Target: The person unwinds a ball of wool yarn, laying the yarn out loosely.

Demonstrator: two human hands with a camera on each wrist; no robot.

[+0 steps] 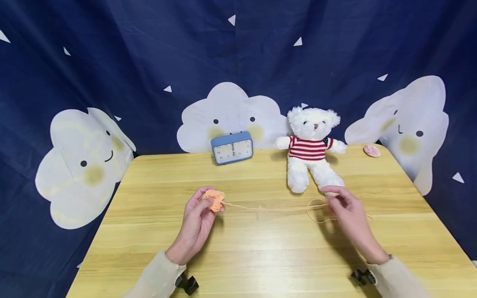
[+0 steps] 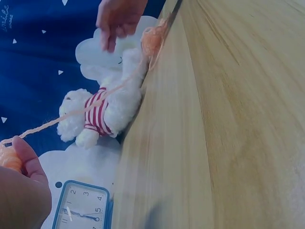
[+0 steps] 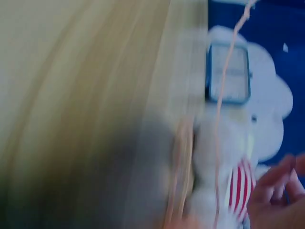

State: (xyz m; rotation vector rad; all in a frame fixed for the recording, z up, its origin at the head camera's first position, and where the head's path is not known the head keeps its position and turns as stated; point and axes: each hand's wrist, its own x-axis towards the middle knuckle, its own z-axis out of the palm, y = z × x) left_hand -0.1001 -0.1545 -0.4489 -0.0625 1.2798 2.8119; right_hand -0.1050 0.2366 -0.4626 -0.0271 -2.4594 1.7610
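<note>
My left hand [image 1: 195,227] pinches a small wound bundle of orange yarn [image 1: 215,200] between thumb and fingers, above the left-middle of the table. From it a thin yarn strand [image 2: 78,112] stretches across to the right. It runs to a looser heap of orange yarn [image 2: 152,40] on the table near my right hand, mostly hidden behind that hand in the head view. Loops of yarn [image 1: 312,218] show beside the right hand [image 1: 350,211]. In the left wrist view the right hand's fingers hang loosely bent, apart from the strand.
A white teddy bear [image 1: 311,147] in a striped top sits at the back, just beyond the right hand. Left of it stands a blue clock [image 1: 232,148]. A pink round object [image 1: 372,150] lies at the back right of the wooden table [image 1: 261,252]. Behind hangs a dark blue curtain [image 1: 149,49].
</note>
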